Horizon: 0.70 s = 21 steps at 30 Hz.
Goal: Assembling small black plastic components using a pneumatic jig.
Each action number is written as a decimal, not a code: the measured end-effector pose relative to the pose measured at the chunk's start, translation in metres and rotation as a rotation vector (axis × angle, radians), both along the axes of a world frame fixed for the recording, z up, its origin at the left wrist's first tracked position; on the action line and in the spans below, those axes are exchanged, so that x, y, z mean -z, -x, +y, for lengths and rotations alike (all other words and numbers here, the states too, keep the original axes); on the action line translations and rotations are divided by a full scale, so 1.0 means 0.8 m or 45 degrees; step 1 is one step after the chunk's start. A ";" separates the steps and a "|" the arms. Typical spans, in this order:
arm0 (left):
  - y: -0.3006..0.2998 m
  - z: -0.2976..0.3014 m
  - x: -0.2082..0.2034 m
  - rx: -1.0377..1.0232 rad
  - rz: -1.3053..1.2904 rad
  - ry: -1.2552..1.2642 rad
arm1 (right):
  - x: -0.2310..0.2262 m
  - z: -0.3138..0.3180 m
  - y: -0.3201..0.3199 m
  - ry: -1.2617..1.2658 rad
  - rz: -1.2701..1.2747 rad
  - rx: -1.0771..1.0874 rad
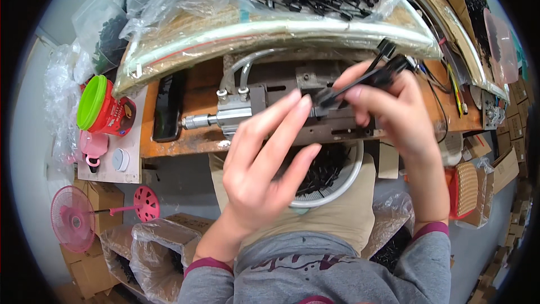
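My right hand [402, 110] is closed on several thin black plastic pieces [360, 83] with blocky ends, which slant above the metal fixture. My left hand [253, 171] holds nothing. Its fingers are stretched out and apart, with the fingertips close to the lower end of those pieces; whether they touch cannot be made out. Beneath both hands lies the dark metal fixture [275, 101] with a silver air cylinder [233, 115] and clear hoses [246, 73] at its left. On my lap, partly hidden by my left hand, a white round basket [358, 174] holds small black pieces.
A plastic-lined box [225, 34] heaped with black pieces stands behind the fixture. At left are a phone [169, 107], a red tub [121, 115] with a green rim and a pink fan [73, 218]. Cables [444, 87] hang at right. Cartons with plastic liners [163, 247] sit below.
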<state>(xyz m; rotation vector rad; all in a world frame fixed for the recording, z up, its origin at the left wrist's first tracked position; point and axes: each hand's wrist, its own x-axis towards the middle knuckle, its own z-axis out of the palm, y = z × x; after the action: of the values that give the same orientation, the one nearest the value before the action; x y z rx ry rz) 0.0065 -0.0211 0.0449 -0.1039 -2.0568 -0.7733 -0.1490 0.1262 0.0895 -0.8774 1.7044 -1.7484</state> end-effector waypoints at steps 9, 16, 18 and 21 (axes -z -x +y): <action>-0.007 0.016 0.016 0.199 -0.163 0.000 | 0.059 0.027 -0.032 0.050 -0.418 -0.066; -0.010 0.031 0.010 0.269 -0.234 -0.153 | 0.065 0.024 -0.050 0.047 -0.413 0.051; -0.011 0.033 0.009 0.283 -0.245 -0.157 | 0.069 0.021 -0.056 0.065 -0.411 0.068; -0.017 0.033 0.008 0.283 -0.280 -0.150 | 0.073 0.015 -0.060 0.050 -0.375 0.066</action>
<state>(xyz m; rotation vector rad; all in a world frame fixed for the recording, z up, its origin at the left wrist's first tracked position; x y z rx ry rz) 0.0201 0.0055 0.0386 -0.1907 -2.2250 -1.0822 -0.1008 0.1380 0.0314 -0.5622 1.5159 -1.8477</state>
